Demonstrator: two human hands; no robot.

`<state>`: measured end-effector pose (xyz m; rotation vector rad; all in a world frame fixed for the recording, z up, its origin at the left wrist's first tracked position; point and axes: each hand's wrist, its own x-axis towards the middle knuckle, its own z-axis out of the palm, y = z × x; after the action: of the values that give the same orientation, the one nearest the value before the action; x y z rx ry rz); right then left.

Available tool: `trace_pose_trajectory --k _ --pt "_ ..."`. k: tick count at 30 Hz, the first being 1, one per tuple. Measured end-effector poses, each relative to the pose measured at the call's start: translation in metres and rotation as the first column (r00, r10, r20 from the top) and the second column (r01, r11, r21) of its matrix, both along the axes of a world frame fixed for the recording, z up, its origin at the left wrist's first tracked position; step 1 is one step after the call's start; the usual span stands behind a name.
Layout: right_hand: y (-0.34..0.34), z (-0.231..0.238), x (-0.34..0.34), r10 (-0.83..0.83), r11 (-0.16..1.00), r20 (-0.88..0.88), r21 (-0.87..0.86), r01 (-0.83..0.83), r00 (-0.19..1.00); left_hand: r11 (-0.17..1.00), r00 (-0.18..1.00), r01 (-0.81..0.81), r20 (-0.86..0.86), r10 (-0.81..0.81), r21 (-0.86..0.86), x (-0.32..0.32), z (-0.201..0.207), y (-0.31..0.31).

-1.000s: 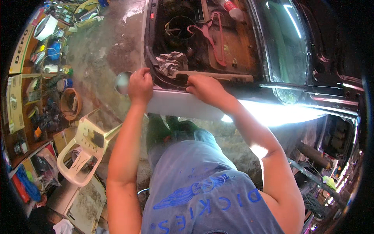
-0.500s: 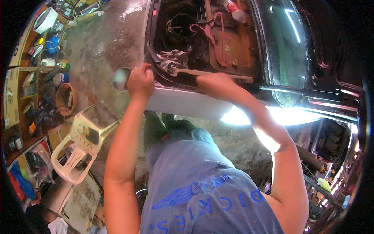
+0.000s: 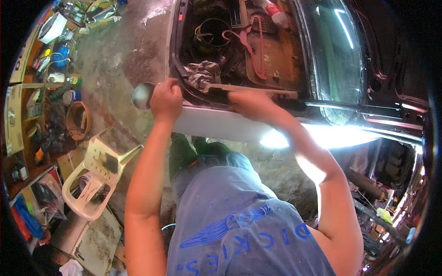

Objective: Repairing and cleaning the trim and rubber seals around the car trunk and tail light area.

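Both my arms reach forward to the dark car body [image 3: 198, 99] with a white lower panel [image 3: 207, 122]. My left hand [image 3: 166, 100] is closed, fingers curled, at the panel's left end. Beside it on the left is a round, greyish disc-like thing [image 3: 143, 96]; whether the hand grips it I cannot tell. My right hand [image 3: 253, 105] is closed over the panel's upper edge, slightly blurred, and what lies in its fingers is hidden. Just beyond that hand, a long pale strip [image 3: 276, 94] lies along the opening, near a crumpled grey-white wad [image 3: 202, 73].
Inside the opening are a pink clothes hanger [image 3: 259, 46], a dark round bucket [image 3: 212, 32] and a red-and-white bottle [image 3: 277, 16]. A beige plastic chair [image 3: 94, 172] is at left, before cluttered shelves [image 3: 30, 124]. A bright light glares off the panel's right part.
My right hand has shifted slightly left along the panel edge. My left hand stays at the panel's left end, next to the round thing. The whole view has tilted a little.
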<state>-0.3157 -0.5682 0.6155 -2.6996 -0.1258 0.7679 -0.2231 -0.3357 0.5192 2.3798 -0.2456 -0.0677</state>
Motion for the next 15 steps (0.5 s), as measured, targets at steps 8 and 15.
trace_pose_trajectory --k 8,15 --pt "-0.020 -0.013 -0.020 0.071 0.997 0.155 -0.036 -0.066 0.985 0.978 0.967 0.204 0.160 -0.196 -0.035 -0.002 -0.002 0.007" --pt "-0.017 -0.009 -0.046 -0.211 0.975 0.309 0.128 0.180 0.927 0.766 0.757 0.635 0.117 -0.643 0.096 -0.044 0.042 0.012"
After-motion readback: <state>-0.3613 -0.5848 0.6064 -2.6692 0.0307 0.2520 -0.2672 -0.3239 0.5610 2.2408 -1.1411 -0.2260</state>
